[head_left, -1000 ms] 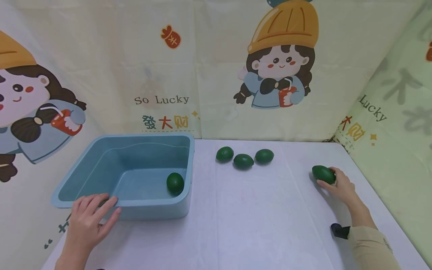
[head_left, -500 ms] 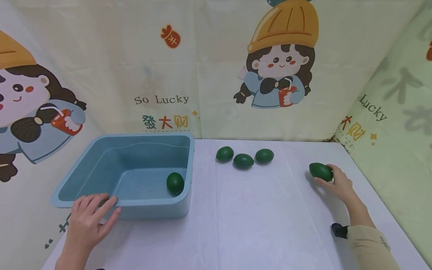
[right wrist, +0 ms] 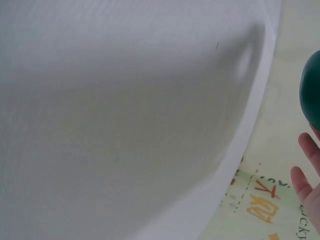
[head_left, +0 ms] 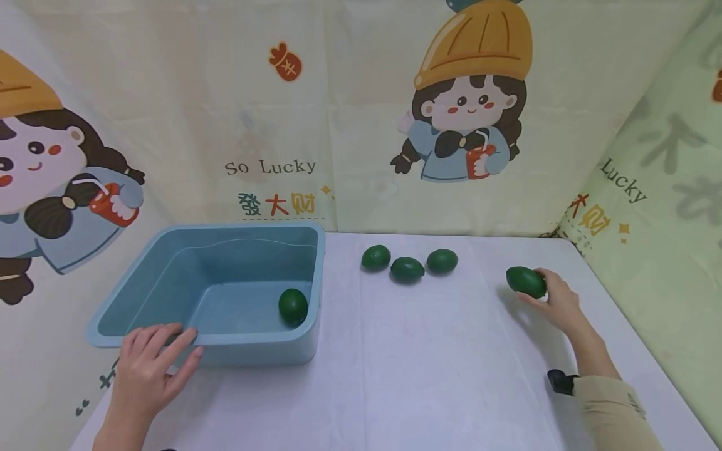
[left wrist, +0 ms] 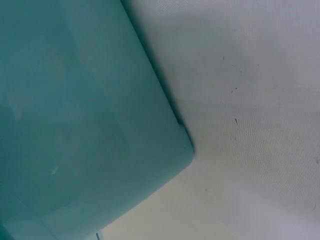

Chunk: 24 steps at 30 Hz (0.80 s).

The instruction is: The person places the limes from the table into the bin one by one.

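Note:
In the head view my right hand (head_left: pixel 559 305) holds a green lime (head_left: pixel 526 282) between thumb and fingers, over the right side of the table. The right wrist view catches only part of that lime (right wrist: pixel 312 90) and a few fingertips (right wrist: pixel 301 182) at its right edge. My left hand (head_left: pixel 148 369) rests with extended fingers on the near rim of a blue plastic basin (head_left: pixel 248 339). One lime (head_left: pixel 292 307) lies inside the basin, by its right wall. The basin's outer wall (left wrist: pixel 100 125) fills much of the left wrist view, where the left hand does not show.
Three more limes, a left one (head_left: pixel 375 257), a middle one (head_left: pixel 407 270) and a right one (head_left: pixel 442 261), lie at the back of the white-covered table (head_left: pixel 429 369). A printed cloth (head_left: pixel 361 113) hangs behind.
My right hand has carried its lime a little leftward and away from me. The left hand, the basin and the other limes have stayed in place.

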Tool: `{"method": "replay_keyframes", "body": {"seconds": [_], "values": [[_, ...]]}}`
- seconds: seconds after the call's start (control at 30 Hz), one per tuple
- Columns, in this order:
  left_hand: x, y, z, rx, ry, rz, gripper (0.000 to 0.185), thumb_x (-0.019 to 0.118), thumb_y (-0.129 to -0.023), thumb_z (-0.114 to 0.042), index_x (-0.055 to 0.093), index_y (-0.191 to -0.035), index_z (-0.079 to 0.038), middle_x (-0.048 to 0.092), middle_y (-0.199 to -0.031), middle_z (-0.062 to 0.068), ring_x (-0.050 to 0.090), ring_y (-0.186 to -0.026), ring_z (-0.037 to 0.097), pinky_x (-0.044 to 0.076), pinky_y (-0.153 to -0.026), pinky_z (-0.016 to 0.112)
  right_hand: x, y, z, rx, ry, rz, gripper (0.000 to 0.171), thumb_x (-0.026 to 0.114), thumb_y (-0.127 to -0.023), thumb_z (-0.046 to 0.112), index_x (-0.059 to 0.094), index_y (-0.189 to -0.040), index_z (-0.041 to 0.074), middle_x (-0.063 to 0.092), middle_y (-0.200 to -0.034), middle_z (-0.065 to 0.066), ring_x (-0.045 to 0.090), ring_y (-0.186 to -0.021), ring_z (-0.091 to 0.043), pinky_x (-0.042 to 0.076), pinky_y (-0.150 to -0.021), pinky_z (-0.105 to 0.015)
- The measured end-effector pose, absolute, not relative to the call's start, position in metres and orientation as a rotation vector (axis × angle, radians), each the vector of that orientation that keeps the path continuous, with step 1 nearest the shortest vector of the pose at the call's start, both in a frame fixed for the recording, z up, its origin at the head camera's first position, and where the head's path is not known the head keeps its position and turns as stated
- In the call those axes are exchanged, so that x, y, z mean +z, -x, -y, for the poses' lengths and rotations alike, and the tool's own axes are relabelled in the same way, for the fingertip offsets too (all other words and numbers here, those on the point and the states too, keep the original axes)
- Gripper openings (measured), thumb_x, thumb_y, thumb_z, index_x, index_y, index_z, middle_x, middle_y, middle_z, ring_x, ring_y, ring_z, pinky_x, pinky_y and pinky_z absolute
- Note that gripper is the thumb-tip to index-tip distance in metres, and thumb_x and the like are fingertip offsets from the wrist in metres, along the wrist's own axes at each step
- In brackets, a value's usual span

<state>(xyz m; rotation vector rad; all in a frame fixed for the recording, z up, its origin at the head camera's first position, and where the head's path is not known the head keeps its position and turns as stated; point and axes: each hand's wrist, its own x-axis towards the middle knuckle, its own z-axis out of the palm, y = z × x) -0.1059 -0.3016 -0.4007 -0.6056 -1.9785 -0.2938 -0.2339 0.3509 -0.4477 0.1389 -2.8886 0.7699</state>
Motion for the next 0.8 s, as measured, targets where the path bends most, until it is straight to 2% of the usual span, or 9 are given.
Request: {"method": "replay_keyframes", "body": {"seconds": [0.8], "values": [[-0.397, 0.105, 0.301, -0.306, 0.609, 1.964, 0.054, 0.045, -0.093, -0.043, 0.065, -0.076, 0.003, 0.058, -0.074, 0.022, 0.047, -0.069, 0.038, 0.029, -0.065, 0.051, -0.430, 0.239, -0.310, 0.780, -0.276, 2.860, 0.067, 0.066, -0.083, 0.031, 0.035, -0.126, -0.010, 0.039, -0.121, -0.032, 0.037, -0.105, -0.046, 0.023, -0.081, -0.063]]}}
